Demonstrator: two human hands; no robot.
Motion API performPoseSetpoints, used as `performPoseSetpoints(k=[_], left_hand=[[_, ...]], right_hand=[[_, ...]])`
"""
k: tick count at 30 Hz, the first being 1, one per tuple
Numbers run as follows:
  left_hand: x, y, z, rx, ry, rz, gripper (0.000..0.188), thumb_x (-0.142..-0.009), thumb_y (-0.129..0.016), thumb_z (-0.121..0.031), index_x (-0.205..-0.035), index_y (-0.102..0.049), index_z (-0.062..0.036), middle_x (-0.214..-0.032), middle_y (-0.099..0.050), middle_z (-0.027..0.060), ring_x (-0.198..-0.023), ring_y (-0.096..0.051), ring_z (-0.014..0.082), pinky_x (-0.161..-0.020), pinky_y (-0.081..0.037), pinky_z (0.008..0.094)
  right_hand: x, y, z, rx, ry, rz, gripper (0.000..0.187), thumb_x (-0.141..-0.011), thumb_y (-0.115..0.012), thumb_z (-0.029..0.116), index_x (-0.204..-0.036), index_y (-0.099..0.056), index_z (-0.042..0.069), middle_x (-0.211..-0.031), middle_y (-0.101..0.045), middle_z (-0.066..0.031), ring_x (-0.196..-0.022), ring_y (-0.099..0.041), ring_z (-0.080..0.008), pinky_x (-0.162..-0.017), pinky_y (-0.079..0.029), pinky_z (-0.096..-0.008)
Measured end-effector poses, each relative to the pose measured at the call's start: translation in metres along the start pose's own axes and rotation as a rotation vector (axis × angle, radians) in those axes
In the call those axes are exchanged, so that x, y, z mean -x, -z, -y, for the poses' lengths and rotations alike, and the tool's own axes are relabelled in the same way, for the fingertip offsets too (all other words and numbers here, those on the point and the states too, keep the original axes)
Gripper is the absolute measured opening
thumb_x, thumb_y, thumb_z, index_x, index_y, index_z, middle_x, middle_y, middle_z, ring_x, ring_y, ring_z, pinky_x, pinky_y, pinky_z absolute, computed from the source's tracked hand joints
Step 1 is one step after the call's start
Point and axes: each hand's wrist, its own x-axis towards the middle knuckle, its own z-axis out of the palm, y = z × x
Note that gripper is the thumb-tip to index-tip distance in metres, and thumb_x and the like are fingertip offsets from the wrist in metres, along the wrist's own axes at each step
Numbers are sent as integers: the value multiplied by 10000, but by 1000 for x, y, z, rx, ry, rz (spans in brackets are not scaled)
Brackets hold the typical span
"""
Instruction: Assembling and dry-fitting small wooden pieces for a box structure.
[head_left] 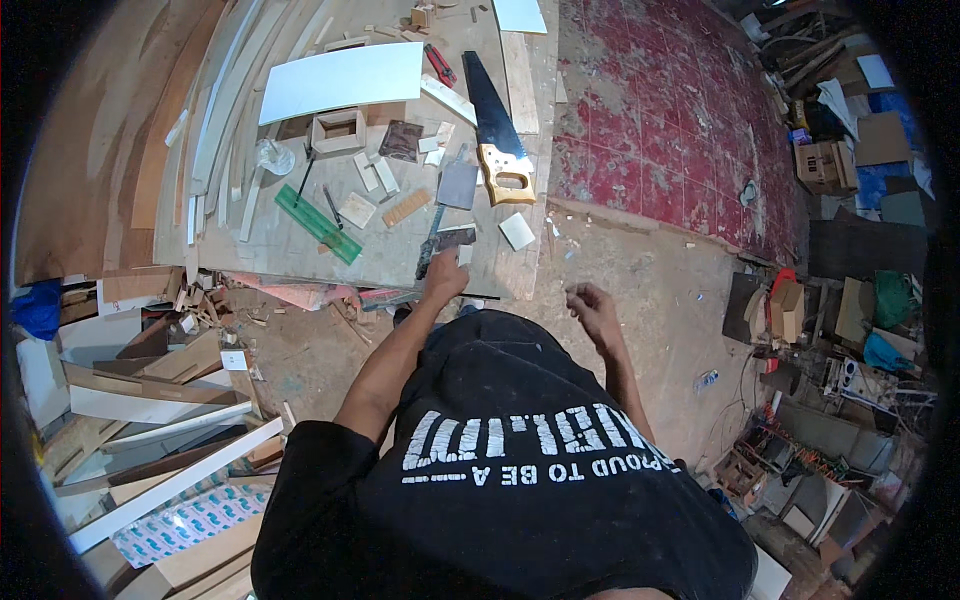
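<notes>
Over the front edge of the worktable, my left hand [446,276] is closed on a small pale wood block [464,256]. Just beyond its fingers lies a dark, flat piece [458,237], perhaps sandpaper. A dark strip-like tool [427,252] rests on the left of that hand. My right hand [596,308] hangs off the table over the floor, fingers loosely curled and apart, with nothing visible in it. A grey flat pad [457,187] and a square pale block [516,231] lie farther in. The handsaw [506,170] with a wooden handle sits behind them.
Across the table [400,265] are a green ruler [318,226], a small wooden box [338,130], a white panel [340,82], a red-and-black cutter [440,65], a clear cup [274,156] and long wood strips. Scrap wood [150,400] piles up at left; clutter fills the right side.
</notes>
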Motion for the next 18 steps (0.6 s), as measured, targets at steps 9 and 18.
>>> performPoseSetpoints(k=[9, 18], left_hand=[[35, 40, -4, 917, 431, 122, 298, -967, -603, -246, -1073, -640, 30, -779, -675, 92, -615, -674, 148, -505, -563, 296], [91, 84, 10, 837, 599, -235, 271, -934, -635, -162, -1073, -618, 70, -821, -689, 91, -643, -675, 147, -479, -542, 279]], right_hand=[[-86, -24, -60, 546, 247, -27, 309, -841, -671, 212, -1079, -633, 19, -928, -635, -189, -803, -657, -332, -740, -534, -422], [-139, -86, -8, 883, 584, -226, 403, -783, -745, 234, -1118, -571, 95, -1124, -558, -183, -1014, -570, -391, -854, -482, -488]])
